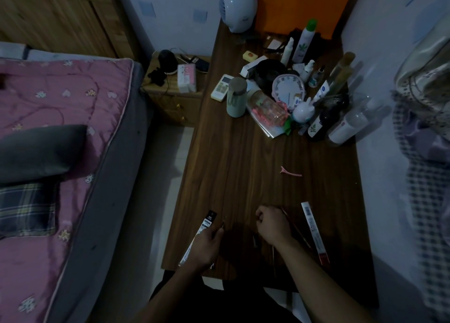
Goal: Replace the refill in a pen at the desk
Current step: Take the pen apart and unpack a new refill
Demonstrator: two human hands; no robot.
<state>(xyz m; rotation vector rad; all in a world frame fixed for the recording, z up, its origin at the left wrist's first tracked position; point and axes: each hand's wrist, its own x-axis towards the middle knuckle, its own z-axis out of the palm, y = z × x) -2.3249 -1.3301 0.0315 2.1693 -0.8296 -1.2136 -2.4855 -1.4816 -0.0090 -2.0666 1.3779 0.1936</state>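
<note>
Head cam: left hand (207, 246) gripped the refill packet (210, 219), long axis pointing away-right. Right hand (272, 225) sat curled (I couldn't tell on what), thin red rod (295, 228) just beside it.

wood-grain desk (255, 166) (matt), glossy plastic refill packet (313, 227)

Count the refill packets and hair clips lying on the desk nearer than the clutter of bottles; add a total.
Refill packets: 2, a black-topped packet and a white packet
Pink hair clip: 1
Total: 3
</note>
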